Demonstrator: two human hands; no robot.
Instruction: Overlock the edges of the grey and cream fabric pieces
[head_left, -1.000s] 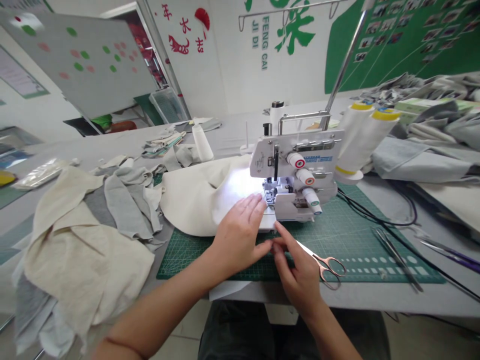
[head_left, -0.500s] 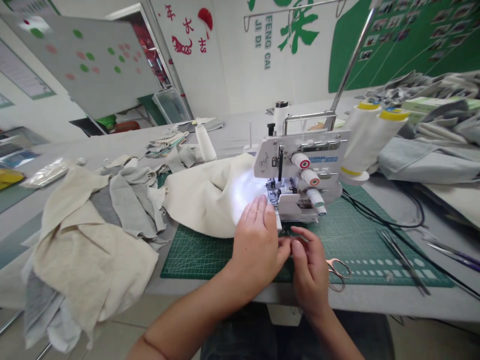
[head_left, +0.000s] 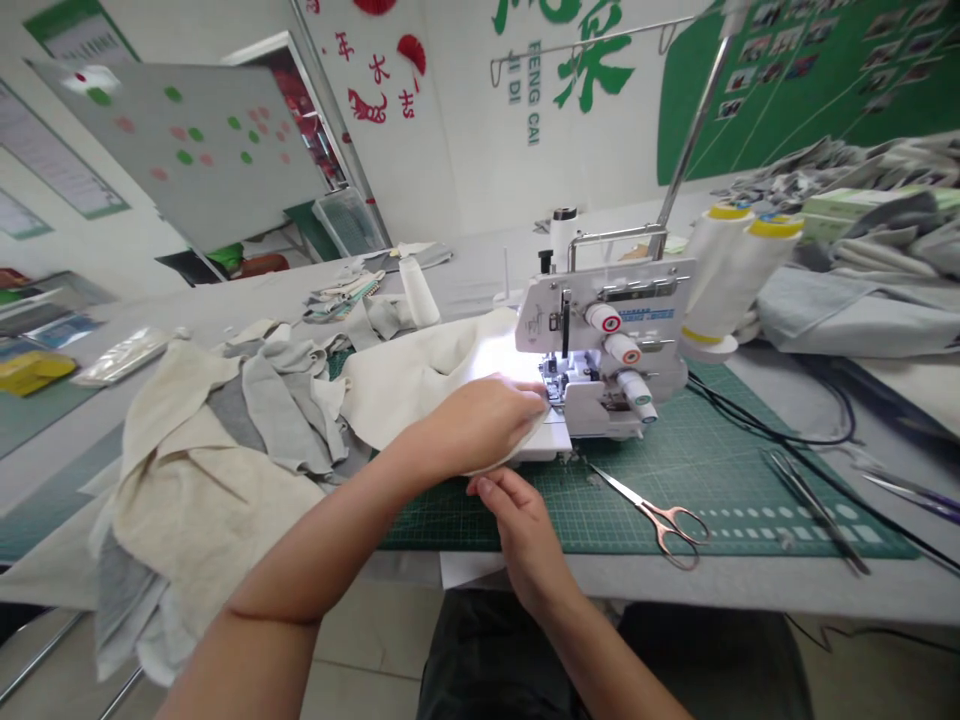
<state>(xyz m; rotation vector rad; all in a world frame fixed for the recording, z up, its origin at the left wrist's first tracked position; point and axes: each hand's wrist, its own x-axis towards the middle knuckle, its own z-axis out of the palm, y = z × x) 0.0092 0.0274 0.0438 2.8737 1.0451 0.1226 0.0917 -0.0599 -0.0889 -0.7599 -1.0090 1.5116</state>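
Now your right hand [head_left: 529, 540] has shifted left, grip seemingly pinched on the cream cloth [head_left: 405, 385] at its near edge, left of the sewing machine [head_left: 581, 288], left hand [head_left: 487, 420] atop, grip unclear, so that edge looks steadied.

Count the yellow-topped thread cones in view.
2: the left cone and right cone stand close together, right of the sewing machine. More could be hidden behind it.

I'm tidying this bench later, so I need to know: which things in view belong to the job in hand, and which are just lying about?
In the job: cream fabric, overlock machine, left hand on the fabric, right hand at its edge.

Apparently just lying about: scissors, tweezers, piled fabric pieces, clear plastic packet.
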